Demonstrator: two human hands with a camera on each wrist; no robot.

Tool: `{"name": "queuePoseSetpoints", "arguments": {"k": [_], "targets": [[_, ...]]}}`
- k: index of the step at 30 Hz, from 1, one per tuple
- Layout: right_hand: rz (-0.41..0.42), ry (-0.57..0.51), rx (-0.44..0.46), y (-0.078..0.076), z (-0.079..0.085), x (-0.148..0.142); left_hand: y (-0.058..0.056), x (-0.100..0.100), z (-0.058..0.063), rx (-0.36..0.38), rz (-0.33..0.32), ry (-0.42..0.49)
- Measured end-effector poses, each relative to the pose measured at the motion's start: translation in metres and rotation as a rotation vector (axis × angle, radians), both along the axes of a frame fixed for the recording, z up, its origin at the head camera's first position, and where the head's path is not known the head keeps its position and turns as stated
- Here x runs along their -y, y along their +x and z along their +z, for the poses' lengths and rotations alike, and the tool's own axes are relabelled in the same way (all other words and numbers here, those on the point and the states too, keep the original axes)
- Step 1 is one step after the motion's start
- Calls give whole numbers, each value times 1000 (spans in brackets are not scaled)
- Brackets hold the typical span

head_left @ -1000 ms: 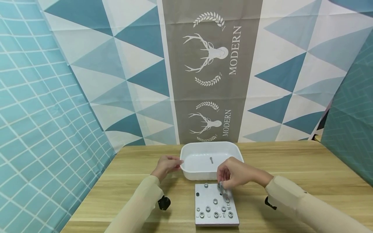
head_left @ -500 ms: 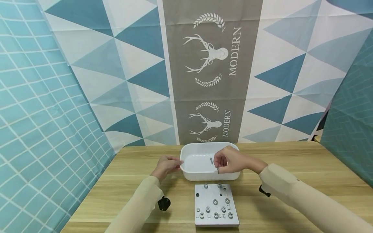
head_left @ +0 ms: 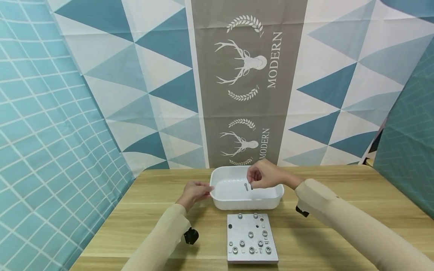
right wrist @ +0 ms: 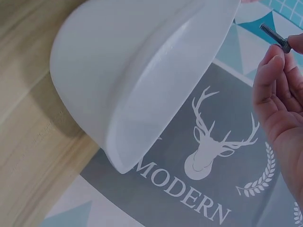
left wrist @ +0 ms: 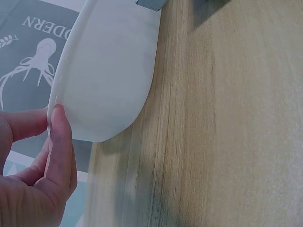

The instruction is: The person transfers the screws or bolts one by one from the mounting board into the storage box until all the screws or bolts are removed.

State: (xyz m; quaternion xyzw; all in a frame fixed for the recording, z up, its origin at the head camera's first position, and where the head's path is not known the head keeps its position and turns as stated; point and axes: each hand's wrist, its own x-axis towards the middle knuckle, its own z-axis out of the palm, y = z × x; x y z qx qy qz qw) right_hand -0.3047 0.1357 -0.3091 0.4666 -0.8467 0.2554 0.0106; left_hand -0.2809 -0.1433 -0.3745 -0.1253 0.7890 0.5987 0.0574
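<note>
Plainly, the one word I can read is MODERN (head_left: 274, 60), printed twice, sideways and in white, on the grey panel (head_left: 240, 109) at twelve o'clock, each time at three o'clock from a deer head (head_left: 260, 62). The little marks on the silver metal block (head_left: 241, 228), at six o'clock from the white tray (head_left: 237, 205), are too small for me to make out; several round-headed bolts (head_left: 251, 234) stand in that block, among a few dark holes (head_left: 230, 226). Inside the tray one loose bolt (head_left: 246, 187) lies on the floor, near the middle. My left hand (head_left: 194, 192) is at the tray's nine o'clock, thumb and fingers narrowly pinching its rim. My right hand (head_left: 266, 175) hangs over the tray, toward two o'clock from its middle, pinching a small bolt (right wrist: 271, 33) by the head between thumb and fingertips, its threaded shank pointing to ten o'clock in the right-wrist view. That small bolt is at three o'clock from the loose bolt, just beside it; whether they touch I cannot tell.
</note>
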Motion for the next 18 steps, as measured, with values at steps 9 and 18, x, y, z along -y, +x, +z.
{"name": "queuePoseSetpoints", "arguments": {"k": [9, 18], "targets": [[-60, 45, 41, -16, 6, 3, 0, -1, -2, -8, -1, 3], [-68, 60, 18, -30, 8, 3, 0, -1, -1, 1, 5, 5]]}}
